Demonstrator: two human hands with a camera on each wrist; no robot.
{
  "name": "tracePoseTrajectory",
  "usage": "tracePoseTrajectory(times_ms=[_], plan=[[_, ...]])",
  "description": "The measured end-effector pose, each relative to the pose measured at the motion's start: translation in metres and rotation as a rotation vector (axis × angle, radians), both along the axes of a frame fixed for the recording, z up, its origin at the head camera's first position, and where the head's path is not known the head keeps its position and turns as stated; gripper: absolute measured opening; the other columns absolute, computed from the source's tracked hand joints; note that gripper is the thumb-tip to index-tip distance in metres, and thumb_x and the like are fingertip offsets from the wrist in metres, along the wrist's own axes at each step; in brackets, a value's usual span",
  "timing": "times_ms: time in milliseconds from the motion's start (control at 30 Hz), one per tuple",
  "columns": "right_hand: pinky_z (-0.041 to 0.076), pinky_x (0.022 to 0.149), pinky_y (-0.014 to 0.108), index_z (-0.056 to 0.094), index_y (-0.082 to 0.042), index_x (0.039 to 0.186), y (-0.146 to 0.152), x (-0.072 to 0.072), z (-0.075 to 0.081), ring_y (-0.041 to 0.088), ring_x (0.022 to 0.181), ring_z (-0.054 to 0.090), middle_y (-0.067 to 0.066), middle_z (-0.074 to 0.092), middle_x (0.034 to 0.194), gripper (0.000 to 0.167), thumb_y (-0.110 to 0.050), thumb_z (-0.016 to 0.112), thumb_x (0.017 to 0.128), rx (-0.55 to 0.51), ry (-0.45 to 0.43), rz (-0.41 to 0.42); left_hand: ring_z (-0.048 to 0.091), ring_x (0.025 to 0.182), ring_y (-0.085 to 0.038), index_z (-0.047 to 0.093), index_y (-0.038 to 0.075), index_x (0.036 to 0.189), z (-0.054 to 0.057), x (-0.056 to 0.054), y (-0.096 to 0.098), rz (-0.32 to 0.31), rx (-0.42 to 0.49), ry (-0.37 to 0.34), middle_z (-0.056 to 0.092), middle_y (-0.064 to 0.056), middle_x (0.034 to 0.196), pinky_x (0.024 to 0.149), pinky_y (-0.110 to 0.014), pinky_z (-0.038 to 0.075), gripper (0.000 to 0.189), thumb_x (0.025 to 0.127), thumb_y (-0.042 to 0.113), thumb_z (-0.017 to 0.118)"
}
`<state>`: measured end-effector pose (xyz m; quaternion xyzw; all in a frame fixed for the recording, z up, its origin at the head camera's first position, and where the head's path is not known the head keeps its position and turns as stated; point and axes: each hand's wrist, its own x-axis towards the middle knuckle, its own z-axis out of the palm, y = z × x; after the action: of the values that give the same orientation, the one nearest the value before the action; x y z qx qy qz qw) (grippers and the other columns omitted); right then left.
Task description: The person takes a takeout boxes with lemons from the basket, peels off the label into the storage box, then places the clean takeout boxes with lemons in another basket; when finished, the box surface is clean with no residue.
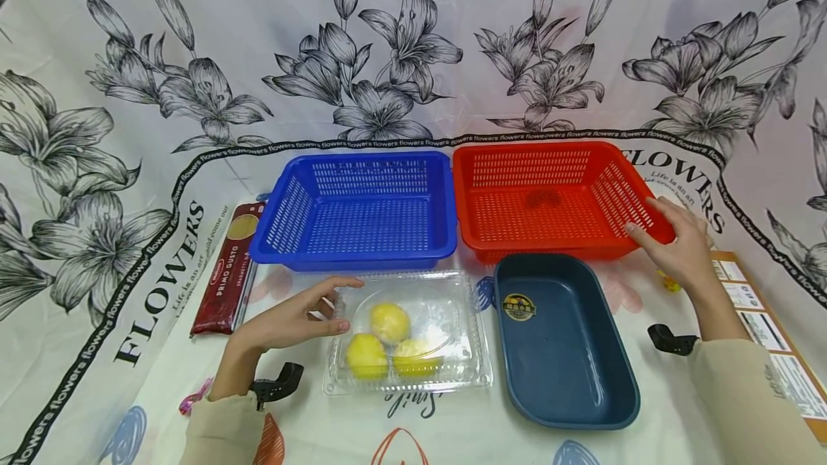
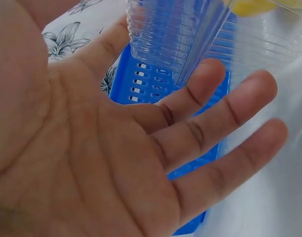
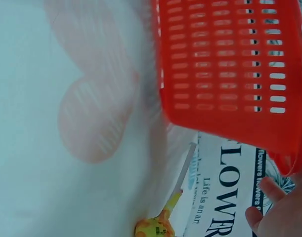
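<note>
My right hand (image 1: 680,246) grips the right rim of a red perforated plastic basket (image 1: 543,217), thumb on the inner side and fingers outside. In the right wrist view, fingertips (image 3: 272,190) show by the basket's end handle. My left hand (image 1: 287,321) is at the left edge of a clear lidded plastic box (image 1: 446,307) holding yellow round fruits (image 1: 390,323). Seen from the left wrist, its fingers (image 2: 215,123) are loosely extended, and the index finger passes behind the box's edge. Whether it bears on the box is hard to tell.
A blue perforated basket (image 1: 371,224) stands left of the red one. In front lies a dark blue tray (image 1: 562,350) with a round sticker. A red spaghetti pack (image 1: 226,271) is at left, a yellow-wrapped lollipop (image 3: 155,227) and a flat printed box (image 1: 769,336) at right.
</note>
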<state>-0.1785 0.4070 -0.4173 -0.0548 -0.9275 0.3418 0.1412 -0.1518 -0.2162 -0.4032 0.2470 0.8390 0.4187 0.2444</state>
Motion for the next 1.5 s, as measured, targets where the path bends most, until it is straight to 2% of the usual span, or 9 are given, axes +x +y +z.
tracePoseTrajectory(times_ms=[167,367,633,800,1000,1133,1267,1500], plan=[[0.014,0.098,0.074,0.033,-0.008,0.159,0.000,-0.001,-0.005,0.054,0.143,0.018,0.021,0.021,0.169,0.076,-0.045,0.060,0.098,0.018,-0.008,0.003,0.065,0.098,-0.028,0.043,0.024,0.152,-0.003,-0.001,0.001,0.023,0.037,-0.022,0.053,-0.016,0.128,0.080,-0.035,0.058,0.062,0.097,0.028,0.071],[0.012,0.100,0.073,0.031,-0.006,0.159,-0.001,-0.004,-0.009,0.055,0.142,0.016,0.018,0.018,0.170,0.076,-0.043,0.057,0.099,0.015,0.011,0.008,0.068,0.085,-0.027,0.042,0.023,0.152,-0.002,-0.002,0.005,0.060,0.084,-0.096,0.046,-0.020,0.130,0.073,-0.041,0.058,0.064,0.096,0.027,0.072],[0.017,0.101,0.075,0.026,-0.007,0.161,0.000,-0.003,-0.009,0.053,0.144,0.017,0.015,0.016,0.171,0.075,-0.042,0.054,0.100,-0.002,-0.005,0.000,0.068,0.070,-0.025,0.039,0.022,0.154,-0.004,-0.005,0.008,0.034,0.101,-0.088,0.044,-0.022,0.121,0.067,-0.041,0.061,0.063,0.098,0.025,0.069],[0.023,0.100,0.076,0.023,-0.010,0.162,0.000,-0.004,-0.008,0.053,0.144,0.018,0.013,0.013,0.172,0.077,-0.043,0.054,0.100,-0.025,-0.036,0.008,0.066,0.062,-0.028,0.042,0.026,0.151,-0.008,-0.007,0.008,0.072,0.139,-0.117,0.039,-0.021,0.116,0.064,-0.044,0.062,0.061,0.097,0.024,0.071],[0.026,0.102,0.077,0.022,-0.010,0.163,-0.001,-0.003,-0.009,0.054,0.146,0.018,0.012,0.012,0.172,0.077,-0.043,0.053,0.101,-0.034,-0.049,0.012,0.058,0.059,-0.020,0.048,0.032,0.148,-0.011,-0.009,0.009,0.110,0.138,-0.112,0.039,-0.019,0.119,0.059,-0.044,0.061,0.060,0.095,0.025,0.074],[0.026,0.103,0.078,0.022,-0.010,0.163,-0.001,-0.003,-0.009,0.054,0.147,0.018,0.012,0.012,0.172,0.077,-0.043,0.053,0.101,-0.039,-0.048,0.017,0.056,0.057,-0.020,0.049,0.031,0.148,-0.009,-0.011,0.009,0.103,0.149,-0.105,0.039,-0.020,0.121,0.058,-0.045,0.061,0.060,0.094,0.023,0.074],[0.028,0.102,0.076,0.022,-0.011,0.163,-0.001,-0.003,-0.009,0.054,0.145,0.019,0.012,0.013,0.172,0.077,-0.043,0.054,0.100,-0.042,-0.043,0.016,0.058,0.054,-0.029,0.050,0.030,0.148,-0.006,-0.010,0.006,0.085,0.174,-0.114,0.040,-0.020,0.122,0.058,-0.044,0.061,0.061,0.093,0.020,0.075],[0.029,0.100,0.074,0.023,-0.011,0.162,0.000,-0.003,-0.011,0.053,0.142,0.021,0.012,0.014,0.172,0.077,-0.042,0.055,0.100,-0.048,-0.025,0.014,0.059,0.050,-0.030,0.046,0.019,0.151,0.009,-0.005,0.001,0.015,0.206,-0.097,0.040,-0.024,0.120,0.057,-0.041,0.060,0.063,0.094,0.014,0.073]])
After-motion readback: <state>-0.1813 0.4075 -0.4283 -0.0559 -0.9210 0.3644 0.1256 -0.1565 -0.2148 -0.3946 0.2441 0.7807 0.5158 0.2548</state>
